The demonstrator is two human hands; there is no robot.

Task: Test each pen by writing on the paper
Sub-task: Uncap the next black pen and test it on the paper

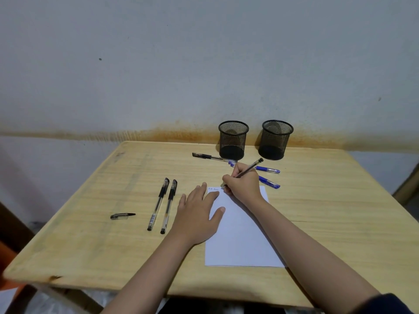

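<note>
A white sheet of paper [240, 241] lies on the wooden table [90, 223], with a few small written marks at its top left corner. My right hand [243, 185] grips a black pen [249, 168], its tip touching the top edge of the sheet. Flat on the paper's left edge rests my left hand [197, 214], fingers spread. Two capped black pens [162, 205] lie side by side left of the sheet. A loose pen cap [122, 215] sits further left. Two blue pens [268, 175] lie behind my right hand, and another black pen [209, 157] lies near the left cup.
Two black mesh pen cups [233, 139] [274, 139] stand at the back of the table against a grey wall. The table's front edge runs close to my body. An orange object [9, 254] shows at the far left below the table.
</note>
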